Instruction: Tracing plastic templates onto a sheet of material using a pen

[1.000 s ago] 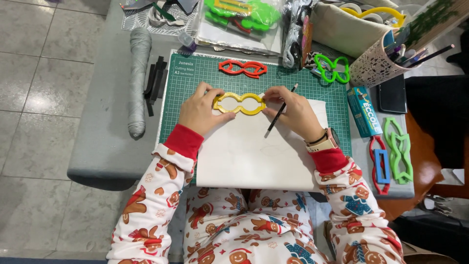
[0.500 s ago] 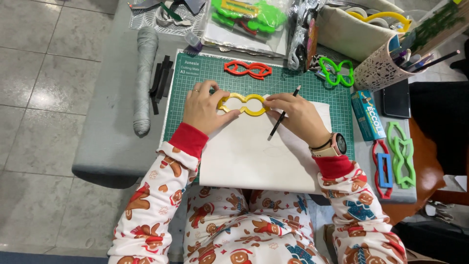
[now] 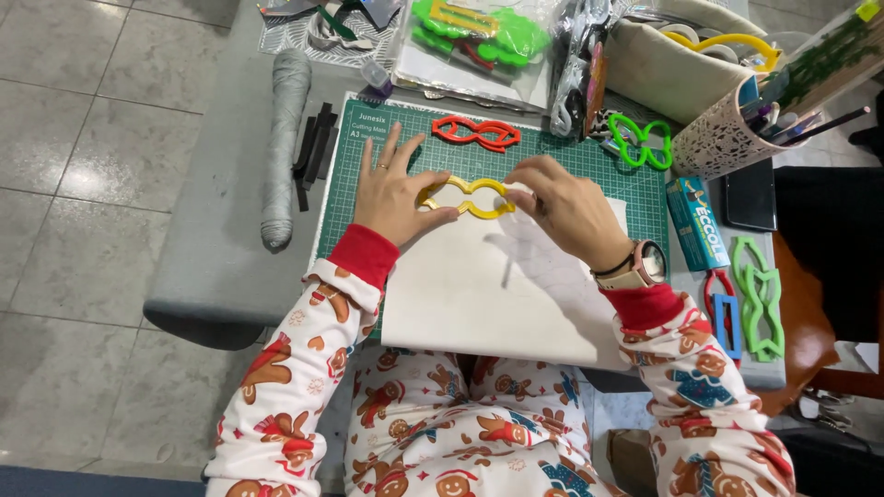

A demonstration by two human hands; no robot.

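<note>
A yellow glasses-shaped template (image 3: 465,197) lies on the top edge of a white paper sheet (image 3: 497,294), which rests on a green cutting mat (image 3: 368,156). My left hand (image 3: 394,191) presses down on the template's left end, fingers spread and thumb on the frame. My right hand (image 3: 564,210) has its fingers bunched at the template's right end. The pencil it held earlier is hidden behind those fingers. A watch sits on my right wrist.
On the mat behind lie a red template (image 3: 476,133) and a green one (image 3: 637,140). A grey roll (image 3: 284,138) and black strips (image 3: 313,152) are at left. At right are a pen cup (image 3: 718,138), blue box (image 3: 697,221), scissors (image 3: 723,308) and another green template (image 3: 760,294).
My right hand has moved from beside the template to its right end, and the pencil no longer shows. My left hand has kept pressing on the template.
</note>
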